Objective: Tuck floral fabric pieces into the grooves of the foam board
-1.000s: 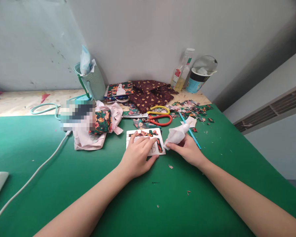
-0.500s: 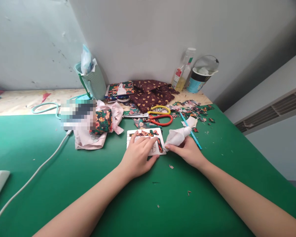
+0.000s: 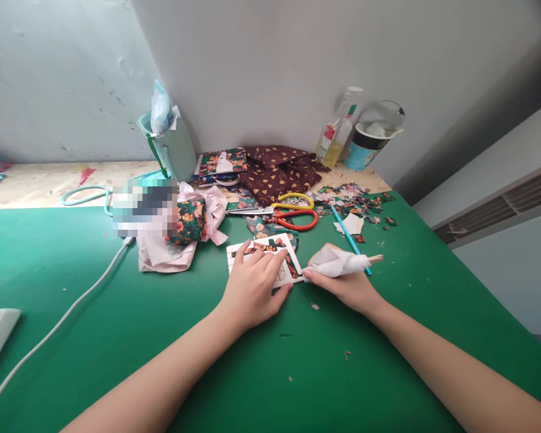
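Observation:
My left hand (image 3: 255,282) lies spread on a small white card (image 3: 293,243), pressing it to the table. Strips of dark floral fabric (image 3: 293,262) sit along the card's top and right side, and pencil lines show by my fingers. My right hand (image 3: 349,291) is closed round a white cone-shaped bag (image 3: 336,261). A flat wooden stick (image 3: 376,259) pokes from the bag's wide end. The narrow tip points left at the card's lower right corner; whether it touches I cannot tell. Behind the bag lies a blue pencil-like stick (image 3: 349,234).
Open scissors (image 3: 297,218) with yellow and red handles lie beyond the card. Fabric scraps (image 3: 365,201), brown patterned cloth (image 3: 275,171), a glass bottle (image 3: 338,129) and a paper cup (image 3: 367,147) stand or lie behind. A white cable (image 3: 72,307) crosses the left.
The bag's wide end has swung right and lower, bringing the wooden stick into view. The card has turned slightly under my left hand, which stays spread on it.

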Demonstrator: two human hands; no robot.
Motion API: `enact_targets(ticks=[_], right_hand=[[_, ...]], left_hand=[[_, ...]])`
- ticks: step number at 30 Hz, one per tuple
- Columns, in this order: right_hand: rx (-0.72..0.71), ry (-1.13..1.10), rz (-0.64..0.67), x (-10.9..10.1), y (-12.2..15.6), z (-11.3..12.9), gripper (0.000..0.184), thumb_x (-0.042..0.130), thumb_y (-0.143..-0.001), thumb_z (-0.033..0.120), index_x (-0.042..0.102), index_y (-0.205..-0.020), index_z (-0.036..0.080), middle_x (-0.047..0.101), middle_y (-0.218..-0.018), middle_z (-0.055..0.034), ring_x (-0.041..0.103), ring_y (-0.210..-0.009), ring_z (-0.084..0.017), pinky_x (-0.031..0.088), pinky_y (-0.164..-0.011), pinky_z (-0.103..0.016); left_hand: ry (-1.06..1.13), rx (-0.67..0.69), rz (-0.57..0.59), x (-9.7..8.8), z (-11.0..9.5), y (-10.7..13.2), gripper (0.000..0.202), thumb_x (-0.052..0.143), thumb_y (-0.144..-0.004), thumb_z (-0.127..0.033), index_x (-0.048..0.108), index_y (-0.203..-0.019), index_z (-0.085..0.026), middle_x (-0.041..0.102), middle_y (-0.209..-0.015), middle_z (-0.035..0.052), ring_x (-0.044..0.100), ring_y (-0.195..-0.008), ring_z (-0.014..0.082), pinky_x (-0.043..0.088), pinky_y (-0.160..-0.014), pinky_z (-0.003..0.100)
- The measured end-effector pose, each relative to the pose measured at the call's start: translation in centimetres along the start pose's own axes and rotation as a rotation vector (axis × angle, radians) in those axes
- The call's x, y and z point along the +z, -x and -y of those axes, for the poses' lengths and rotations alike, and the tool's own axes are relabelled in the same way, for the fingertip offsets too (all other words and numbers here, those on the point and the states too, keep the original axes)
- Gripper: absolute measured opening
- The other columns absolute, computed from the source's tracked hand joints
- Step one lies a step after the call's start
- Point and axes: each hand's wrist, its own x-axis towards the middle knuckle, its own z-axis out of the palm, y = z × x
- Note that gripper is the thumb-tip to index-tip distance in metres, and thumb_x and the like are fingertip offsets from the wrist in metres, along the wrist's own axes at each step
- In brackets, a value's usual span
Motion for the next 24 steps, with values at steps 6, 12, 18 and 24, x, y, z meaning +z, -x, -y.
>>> enact_targets(ticks=[6, 12, 18, 24], right_hand=[[0.0, 0.002, 0.002, -0.01, -0.09, -0.08, 0.03, 0.069, -0.075, 0.039, 0.045, -0.073, 0.022, 0.055, -0.068, 0.0024, 0.052, -0.062, -0.014, 0.043, -0.057, -0.026], [0.012, -0.004, 0.014, -0.09, 0.04, -0.22, 0.03, 0.069, -0.076, 0.04, 0.046, -0.075, 0.021, 0.055, -0.07, 0.0022, 0.053, -0.064, -0.014, 0.043, -0.059, -0.026], [-0.005, -0.008, 0.026, -0.08, 0.13, 0.12, 0.03, 0.07, -0.076, 0.037, 0.044, -0.074, 0.021, 0.055, -0.068, 0.003, 0.053, -0.063, -0.014, 0.043, -0.058, -0.026], [-0.018, 0.007, 0.048, -0.09, 0.08, 0.15, 0.029, 0.069, -0.077, 0.036, 0.044, -0.075, 0.022, 0.054, -0.068, 0.0035, 0.052, -0.062, -0.013, 0.042, -0.059, -0.026]], left_hand=[[0.004, 0.005, -0.003, 0.18, 0.12, 0.04, 0.047, 0.054, -0.086, -0.036, 0.048, -0.127, -0.013, 0.068, -0.107, 0.0083, 0.059, -0.1, 0.026, 0.022, -0.108, 0.052], [0.007, 0.005, -0.001, 0.14, 0.14, -0.09, 0.046, 0.054, -0.086, -0.036, 0.048, -0.126, -0.013, 0.068, -0.107, 0.0084, 0.059, -0.1, 0.0261, 0.021, -0.108, 0.052], [0.004, 0.006, -0.001, 0.09, 0.12, -0.01, 0.047, 0.054, -0.086, -0.036, 0.048, -0.127, -0.013, 0.068, -0.106, 0.0083, 0.059, -0.099, 0.0259, 0.022, -0.108, 0.052], [0.007, 0.006, -0.004, 0.12, 0.07, 0.03, 0.047, 0.054, -0.086, -0.036, 0.048, -0.127, -0.013, 0.068, -0.106, 0.0082, 0.059, -0.099, 0.026, 0.021, -0.108, 0.052]])
